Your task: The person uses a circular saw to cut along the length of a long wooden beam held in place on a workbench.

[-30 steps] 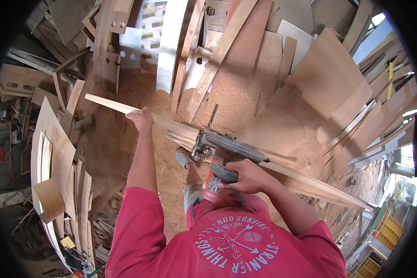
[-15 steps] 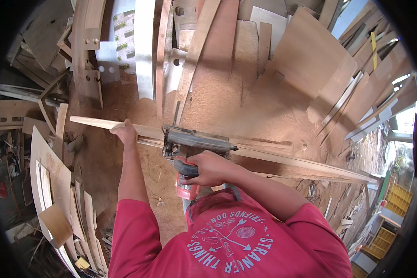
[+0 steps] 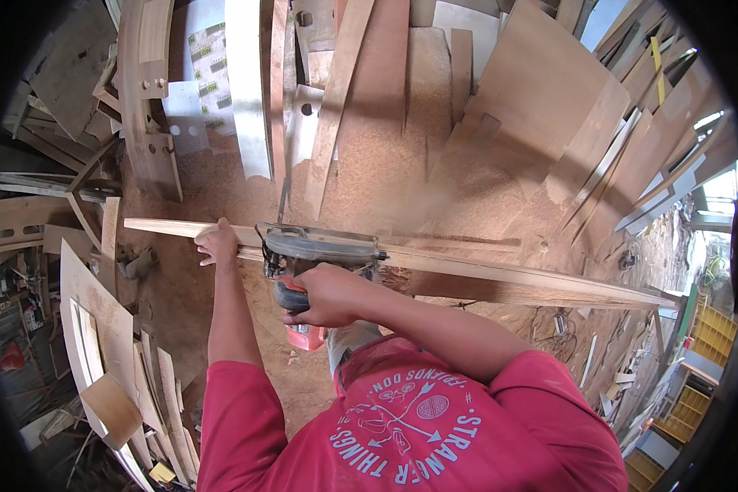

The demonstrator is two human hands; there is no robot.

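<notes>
A long pale wooden plank [image 3: 500, 277] runs across in front of me, from the left to the far right, with a lengthwise gap along part of it. My left hand [image 3: 218, 243] grips it near its left end. My right hand [image 3: 324, 293] is wrapped around the handle of a dark circular saw [image 3: 320, 244] with a red battery pack [image 3: 305, 336]. The saw rests on the plank a short way right of my left hand. Its blade is hidden from this view, and dust hangs in the air behind it.
Sawdust covers the floor [image 3: 385, 180]. Boards and sheets, among them a large brown panel [image 3: 541, 90], lean along the far side. Curved offcuts [image 3: 98, 303] stand close on my left. Yellow crates [image 3: 712, 332] are stacked at the far right.
My right hand has moved the circular saw leftward along the plank, nearer my left hand. My left hand stays on the plank, its fingers slightly shifted.
</notes>
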